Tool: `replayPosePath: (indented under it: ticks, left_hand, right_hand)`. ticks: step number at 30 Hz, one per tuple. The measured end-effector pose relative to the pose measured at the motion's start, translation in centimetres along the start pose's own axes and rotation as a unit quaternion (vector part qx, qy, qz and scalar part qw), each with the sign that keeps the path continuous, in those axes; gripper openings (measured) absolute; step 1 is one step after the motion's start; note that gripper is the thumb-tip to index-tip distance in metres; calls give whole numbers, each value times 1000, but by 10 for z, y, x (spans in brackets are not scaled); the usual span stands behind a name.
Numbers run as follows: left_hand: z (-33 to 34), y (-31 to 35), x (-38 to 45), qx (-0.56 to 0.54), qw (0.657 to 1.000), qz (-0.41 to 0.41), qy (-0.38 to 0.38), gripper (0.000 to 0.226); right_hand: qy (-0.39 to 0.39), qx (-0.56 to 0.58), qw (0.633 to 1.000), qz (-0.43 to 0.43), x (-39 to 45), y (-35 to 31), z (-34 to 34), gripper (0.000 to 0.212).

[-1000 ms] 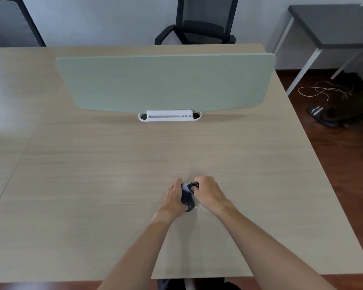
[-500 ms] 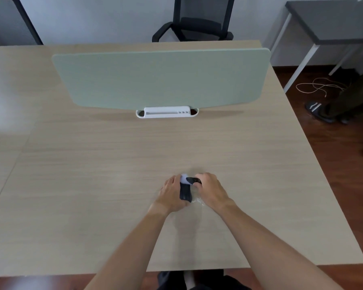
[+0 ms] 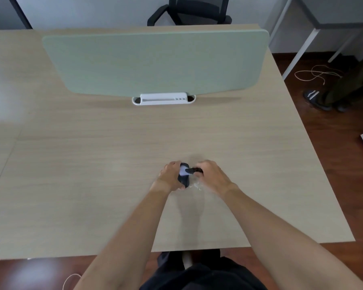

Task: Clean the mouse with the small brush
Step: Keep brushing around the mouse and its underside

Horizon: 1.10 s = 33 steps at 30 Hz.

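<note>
A black mouse (image 3: 184,178) sits on the wooden table (image 3: 92,185), with glare on its front part. My left hand (image 3: 170,176) grips its left side and steadies it. My right hand (image 3: 210,175) is closed on a small black brush (image 3: 194,170), whose tip lies across the front top of the mouse. Much of the brush handle is hidden inside my fingers.
A crumpled bit of clear plastic (image 3: 196,186) lies by my right wrist. A pale green divider screen (image 3: 155,63) on a white base (image 3: 163,99) stands across the table's middle. A black office chair (image 3: 189,11) is behind; cables (image 3: 314,74) and a shoe (image 3: 314,99) lie on the floor at right.
The brush tip has shifted from the mouse's right edge to across its front top. Both hands have stayed on the mouse; the camera has tilted a little.
</note>
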<state>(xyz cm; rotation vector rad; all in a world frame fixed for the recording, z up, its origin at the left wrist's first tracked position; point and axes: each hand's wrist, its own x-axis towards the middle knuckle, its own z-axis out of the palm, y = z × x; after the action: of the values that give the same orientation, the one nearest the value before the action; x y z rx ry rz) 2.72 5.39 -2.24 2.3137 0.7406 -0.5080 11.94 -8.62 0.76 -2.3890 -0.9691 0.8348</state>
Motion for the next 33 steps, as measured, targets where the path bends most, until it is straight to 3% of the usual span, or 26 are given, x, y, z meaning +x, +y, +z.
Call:
replayPosePath:
  ticks: [3, 7, 10, 13, 17, 21, 23, 27, 30, 33]
  left_hand:
    - [1, -1, 0, -13, 1000, -8, -2, 68]
    - [6, -5, -2, -46, 999, -12, 10, 73]
    - [9, -6, -5, -48, 998, -25, 17, 78]
    - [8, -4, -6, -57, 998, -35, 19, 82]
    - [8, -2, -6, -57, 997, -57, 15, 81]
    - [7, 2, -8, -59, 996, -66, 23, 72]
    - [4, 4, -9, -64, 995, -79, 21, 65]
    - [2, 7, -9, -71, 993, -87, 19, 56]
    - [2, 9, -7, -64, 993, -93, 21, 61]
    - [1, 10, -7, -85, 992, -93, 30, 58]
  right_hand:
    - [-34, -18, 999, -6, -6, 5, -4, 13]
    - [60, 49, 997, -26, -1, 0, -4, 14]
    - [80, 47, 995, -35, 3, -7, 2, 23]
    - [29, 22, 999, 2, 0, -6, 1, 27]
    - [-32, 35, 999, 22, -5, 7, -3, 17]
    - [110, 178, 975, 68, 6, 1, -6, 34]
    - [130, 181, 972, 74, 15, -5, -3, 35]
    - [63, 98, 991, 70, 19, -8, 9, 28]
    - [5, 51, 998, 43, 11, -10, 4, 25]
    - [-38, 76, 996, 29, 10, -13, -5, 24]
